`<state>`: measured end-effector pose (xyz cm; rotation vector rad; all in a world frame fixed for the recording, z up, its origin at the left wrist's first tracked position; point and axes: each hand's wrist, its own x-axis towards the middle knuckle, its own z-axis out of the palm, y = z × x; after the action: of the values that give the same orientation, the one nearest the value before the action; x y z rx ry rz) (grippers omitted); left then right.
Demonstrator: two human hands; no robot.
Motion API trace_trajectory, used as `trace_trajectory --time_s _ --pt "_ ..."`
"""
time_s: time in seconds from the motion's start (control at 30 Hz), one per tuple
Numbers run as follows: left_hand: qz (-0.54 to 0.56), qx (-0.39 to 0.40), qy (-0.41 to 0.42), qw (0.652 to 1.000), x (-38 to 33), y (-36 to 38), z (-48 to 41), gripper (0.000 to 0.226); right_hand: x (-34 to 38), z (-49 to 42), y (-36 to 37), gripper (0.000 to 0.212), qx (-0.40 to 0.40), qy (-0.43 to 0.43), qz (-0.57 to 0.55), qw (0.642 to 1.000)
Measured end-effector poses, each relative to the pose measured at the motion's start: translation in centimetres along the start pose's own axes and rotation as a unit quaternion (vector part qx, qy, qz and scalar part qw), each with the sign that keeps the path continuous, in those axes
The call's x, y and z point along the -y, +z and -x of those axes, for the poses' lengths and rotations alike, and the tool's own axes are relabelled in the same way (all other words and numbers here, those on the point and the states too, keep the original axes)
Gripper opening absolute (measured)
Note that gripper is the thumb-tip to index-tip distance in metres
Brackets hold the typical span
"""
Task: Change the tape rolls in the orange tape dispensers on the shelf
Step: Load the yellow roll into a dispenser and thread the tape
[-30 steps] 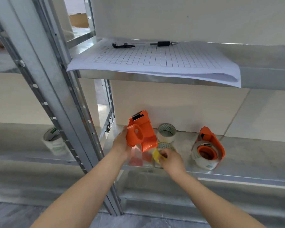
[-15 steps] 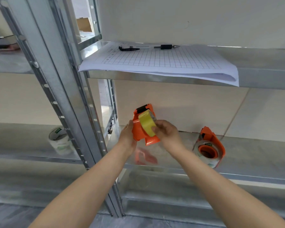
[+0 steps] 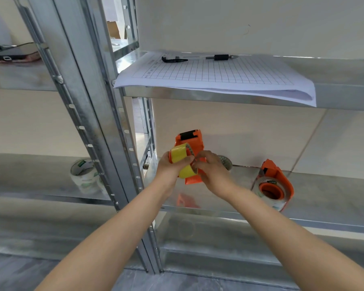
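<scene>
Both bare forearms reach up from the bottom of the view and meet at centre, above the middle shelf (image 3: 324,185). The left hand (image 3: 170,166) is closed around a yellow roll (image 3: 180,157) and the orange dispenser (image 3: 192,143) behind it, thumb across the roll's face. The right hand (image 3: 210,171), at 3 o'clock of the roll, pinches the roll's lower edge with curled fingertips. Half a second ago the right hand alone pressed the roll against the dispenser; now the left thumb covers it, the right has slipped lower, and the dispenser's black end stands upright at 12 o'clock. A second dispenser (image 3: 275,183), loaded with white tape, lies on the shelf at 3 o'clock, well apart. A small roll (image 3: 225,161) peeks out behind the right hand. A white roll (image 3: 83,175) sits at 9 o'clock beyond the steel upright (image 3: 88,122). On the upper shelf at 12 o'clock lie gridded paper (image 3: 214,76) and a pen (image 3: 221,57). Cream wall behind, grey floor below.
</scene>
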<state>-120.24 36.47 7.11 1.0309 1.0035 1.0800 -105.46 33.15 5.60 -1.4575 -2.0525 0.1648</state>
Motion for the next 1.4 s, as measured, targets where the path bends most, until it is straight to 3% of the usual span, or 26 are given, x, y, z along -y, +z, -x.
trace_trajectory --time_s 0.07,0.1,0.2,0.23,0.3,0.47,0.57,0.67,0.77,0.83,1.0,1.1,1.4 --pt "-0.039 -0.01 0.033 0.999 0.1 -0.1 0.0 0.033 0.2 -0.2 0.6 0.027 -0.053 0.097 -0.122 0.986" --pt "-0.067 -0.006 0.052 0.996 0.2 -0.1 0.1 0.033 0.4 -0.4 0.7 0.028 -0.073 0.177 -0.21 0.959" --pt "-0.135 0.028 0.088 0.987 0.3 -0.1 0.7 0.037 1.0 -1.8 0.4 0.016 -0.011 0.366 -0.457 0.81" --pt "-0.157 0.039 0.095 0.982 0.3 0.0 0.8 0.038 1.2 -2.2 0.1 0.025 0.015 0.4 -0.507 0.763" --pt "-0.188 0.051 0.11 0.975 0.2 0.0 1.1 0.038 1.3 -2.9 -0.7 0.041 0.021 0.428 -0.544 0.722" --pt "-0.224 0.073 0.124 0.964 0.0 0.2 1.7 0.039 1.3 -4.0 -1.7 0.039 0.019 0.387 -0.512 0.767" --pt "-0.231 0.072 0.124 0.962 0.2 0.2 1.9 0.038 1.6 -4.4 -1.9 0.016 -0.005 0.353 -0.472 0.808" --pt "-0.241 0.074 0.114 0.961 0.6 0.1 2.1 0.037 1.5 -4.6 -2.1 0.013 -0.033 0.33 -0.372 0.867" --pt "-0.25 0.079 0.103 0.959 0.8 -0.1 2.3 0.036 1.1 -4.9 -2.0 0.022 -0.015 0.284 -0.224 0.932" --pt "-0.255 0.077 0.099 0.959 0.9 -0.3 2.3 0.036 0.9 -4.9 -2.1 0.019 0.013 0.254 -0.146 0.956" --pt "-0.289 0.079 0.104 0.948 1.8 -1.2 2.5 0.036 0.6 -4.7 -2.9 0.007 0.095 0.238 -0.163 0.953" --pt "-0.291 0.076 0.107 0.948 2.6 -1.4 2.9 0.039 1.0 -4.5 -2.4 0.009 0.061 0.202 -0.093 0.973" --pt "-0.28 0.012 0.076 0.957 3.4 -1.8 2.6 0.041 1.8 -4.9 -2.7 0.012 0.0 0.183 -0.16 0.97"
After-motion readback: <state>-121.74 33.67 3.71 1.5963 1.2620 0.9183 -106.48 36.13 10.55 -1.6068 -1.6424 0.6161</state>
